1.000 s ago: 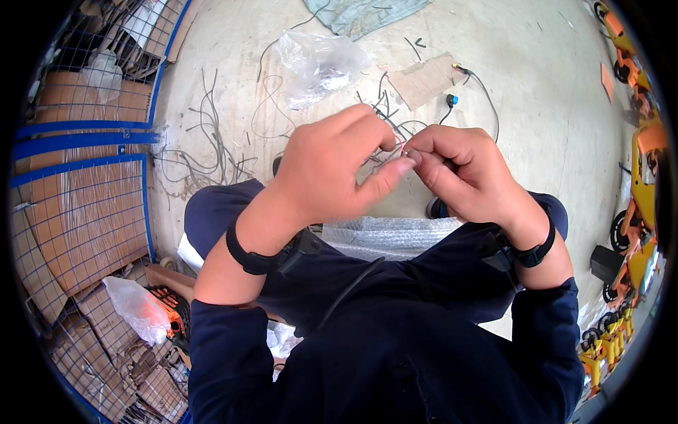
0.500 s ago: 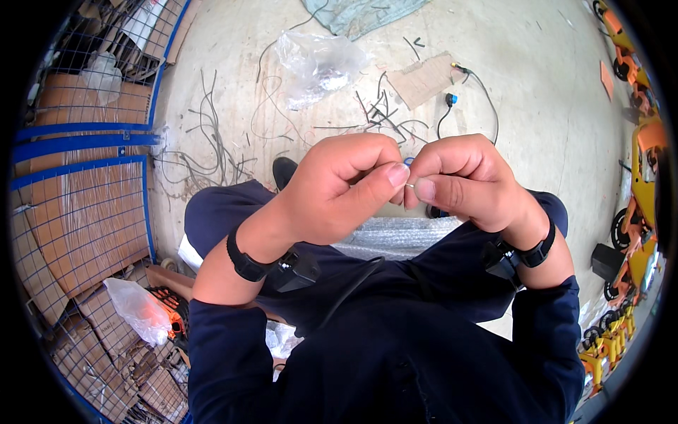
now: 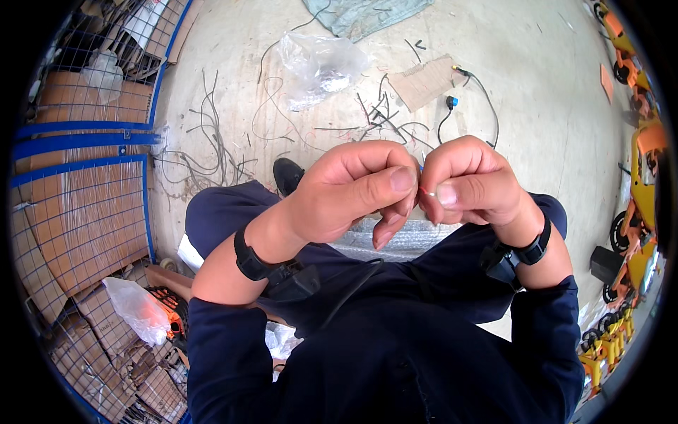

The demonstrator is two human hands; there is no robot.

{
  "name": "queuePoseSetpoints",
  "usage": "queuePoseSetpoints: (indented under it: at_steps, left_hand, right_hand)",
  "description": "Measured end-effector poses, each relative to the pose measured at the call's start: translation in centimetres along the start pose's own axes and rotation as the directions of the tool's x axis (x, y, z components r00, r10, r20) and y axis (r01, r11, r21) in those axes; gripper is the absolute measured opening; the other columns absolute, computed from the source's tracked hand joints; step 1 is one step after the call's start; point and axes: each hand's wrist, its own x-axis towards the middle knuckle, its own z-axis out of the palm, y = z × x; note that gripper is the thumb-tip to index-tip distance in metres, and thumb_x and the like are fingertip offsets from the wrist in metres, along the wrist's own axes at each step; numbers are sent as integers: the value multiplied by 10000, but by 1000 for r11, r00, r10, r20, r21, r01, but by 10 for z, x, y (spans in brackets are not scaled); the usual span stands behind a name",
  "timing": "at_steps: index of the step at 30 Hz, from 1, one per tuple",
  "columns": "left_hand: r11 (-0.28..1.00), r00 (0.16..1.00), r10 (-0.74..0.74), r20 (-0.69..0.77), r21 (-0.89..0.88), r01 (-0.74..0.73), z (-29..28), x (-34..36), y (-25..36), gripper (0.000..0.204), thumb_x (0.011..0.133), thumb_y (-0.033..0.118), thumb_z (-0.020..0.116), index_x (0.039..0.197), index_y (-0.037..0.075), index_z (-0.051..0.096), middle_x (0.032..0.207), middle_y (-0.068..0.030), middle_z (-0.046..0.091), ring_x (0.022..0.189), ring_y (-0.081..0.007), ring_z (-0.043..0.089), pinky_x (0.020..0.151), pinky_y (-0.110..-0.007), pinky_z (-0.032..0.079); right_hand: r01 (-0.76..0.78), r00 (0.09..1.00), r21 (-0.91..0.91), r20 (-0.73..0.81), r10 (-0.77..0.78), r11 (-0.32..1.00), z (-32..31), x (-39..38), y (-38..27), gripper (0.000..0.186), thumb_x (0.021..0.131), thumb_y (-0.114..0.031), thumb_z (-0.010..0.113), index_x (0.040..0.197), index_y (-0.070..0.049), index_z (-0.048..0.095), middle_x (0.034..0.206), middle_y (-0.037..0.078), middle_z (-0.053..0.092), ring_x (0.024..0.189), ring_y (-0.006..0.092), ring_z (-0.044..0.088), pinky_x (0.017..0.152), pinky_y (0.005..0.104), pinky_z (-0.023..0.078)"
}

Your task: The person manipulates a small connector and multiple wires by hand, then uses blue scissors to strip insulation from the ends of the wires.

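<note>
My left hand and my right hand are raised close to the camera, fists side by side with the thumbs almost touching. Between the thumbs and forefingers both pinch a small thin wire piece; only a pale tip and a bit of blue show, the remainder is hidden by the fingers. Each wrist wears a black band. Below the hands a clear plastic sheet lies across my lap in dark blue trousers.
On the concrete floor lie several loose wire offcuts, a crumpled clear plastic bag, a cardboard scrap and a black cable with a blue plug. Blue wire-mesh cages with cardboard stand left. Orange wheeled carts line the right.
Both hands have closed into fists and risen toward the camera. A second ago the fingers were spread, working the wire lower over the lap.
</note>
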Motion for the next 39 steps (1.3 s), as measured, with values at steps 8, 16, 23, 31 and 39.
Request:
queuePoseSetpoints:
  at_steps: [8, 16, 23, 31, 39]
  left_hand:
    - [819, 955, 233, -185, 567, -89, 4, 6, 5, 164, 917, 106, 603, 1035, -5, 577, 804, -27, 592, 659, -67, 583, 567, -208, 464]
    - [289, 912, 410, -2, 949, -128, -7, 8, 11, 141, 830, 24, 658, 971, 11, 660, 828, -81, 641, 670, -120, 601, 576, -220, 470]
    - [-163, 765, 545, 343, 938, -305, -9, 11, 14, 207, 689, -76, 701, 874, 13, 681, 799, -108, 645, 617, -172, 594, 503, -241, 452]
    - [-227, 751, 549, 367, 930, -289, -9, 7, 16, 248, 658, -91, 694, 879, 19, 675, 808, -103, 641, 627, -176, 598, 513, -241, 460]
    - [-243, 742, 538, 400, 916, -318, -11, 6, 17, 299, 650, -106, 686, 919, 25, 672, 836, -104, 632, 654, -183, 604, 532, -249, 474]
  right_hand:
    - [47, 992, -170, -104, -65, 984, -1, -2, -8, 110, 864, -70, 567, 887, 1, 647, 769, 37, 639, 529, 54, 409, 472, 210, 311]
    - [28, 953, -451, -257, -160, 892, -5, 2, -2, 112, 887, -77, 561, 891, -12, 651, 715, 15, 613, 549, 34, 445, 482, 190, 327]
    - [-91, 959, -325, -285, -5, 941, -7, 2, -12, 130, 902, -98, 572, 900, -26, 680, 689, -30, 598, 545, 18, 438, 490, 191, 349]
    - [-70, 927, -486, -354, -123, 871, 6, 6, -11, 90, 856, -28, 613, 890, -5, 693, 737, -21, 643, 604, 11, 480, 532, 178, 364]
    - [-120, 895, -539, -423, -145, 833, 15, 2, -9, 89, 835, -42, 660, 893, -3, 715, 665, -39, 622, 581, -8, 467, 508, 166, 353]
